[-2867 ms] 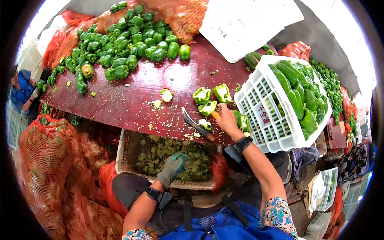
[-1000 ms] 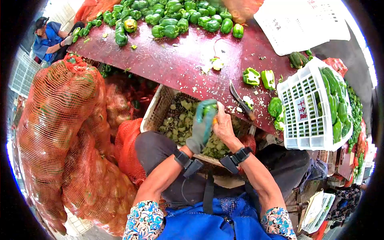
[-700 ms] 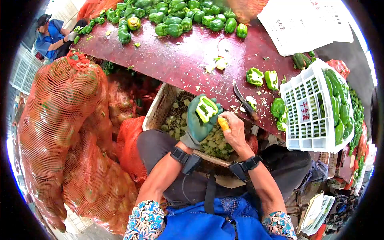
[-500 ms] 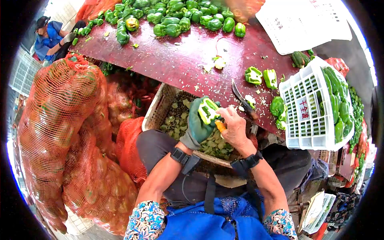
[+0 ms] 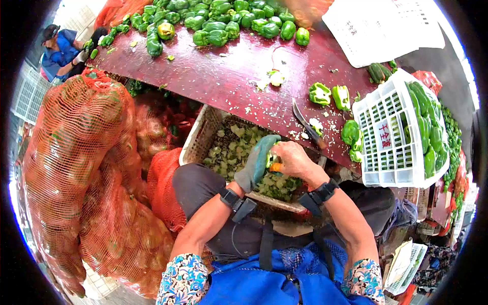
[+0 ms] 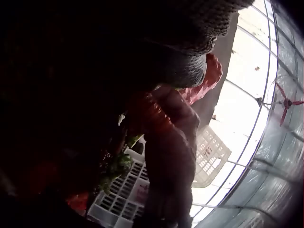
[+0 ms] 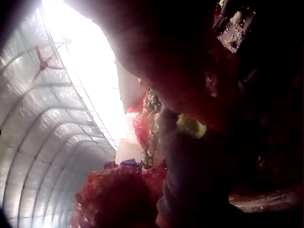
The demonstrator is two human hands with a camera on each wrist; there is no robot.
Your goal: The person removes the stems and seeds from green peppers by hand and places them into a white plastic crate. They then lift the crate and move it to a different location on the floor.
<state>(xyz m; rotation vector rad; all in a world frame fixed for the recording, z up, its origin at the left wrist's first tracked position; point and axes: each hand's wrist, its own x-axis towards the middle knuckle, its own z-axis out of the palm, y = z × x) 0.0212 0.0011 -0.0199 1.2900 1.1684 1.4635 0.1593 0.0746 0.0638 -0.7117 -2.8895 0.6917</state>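
Observation:
Over the crate of pepper scraps, my gloved left hand (image 5: 255, 165) holds a cut green bell pepper half (image 5: 270, 158), mostly hidden between both hands. My bare right hand (image 5: 294, 161) is curled against its open side, an orange cover (image 5: 276, 167) on the thumb. In the right wrist view a pale green part of the pepper (image 7: 191, 126) shows between the hands; the left wrist view is very dark around the right hand (image 6: 173, 137). A curved knife (image 5: 307, 124) lies on the red table (image 5: 213, 76), near cut pepper pieces (image 5: 320, 94).
The scrap crate (image 5: 195, 140) sits below the table edge. A white basket of green peppers (image 5: 389, 134) stands at the right. Whole peppers (image 5: 218, 35) are heaped at the back. Red mesh sacks (image 5: 81, 168) fill the left; another person (image 5: 63, 53) sits beyond them.
Earlier the right hand was at the cut peppers on the table and the left was empty. The left then held the pepper half cut side up; now it is tilted towards the right hand, which covers it.

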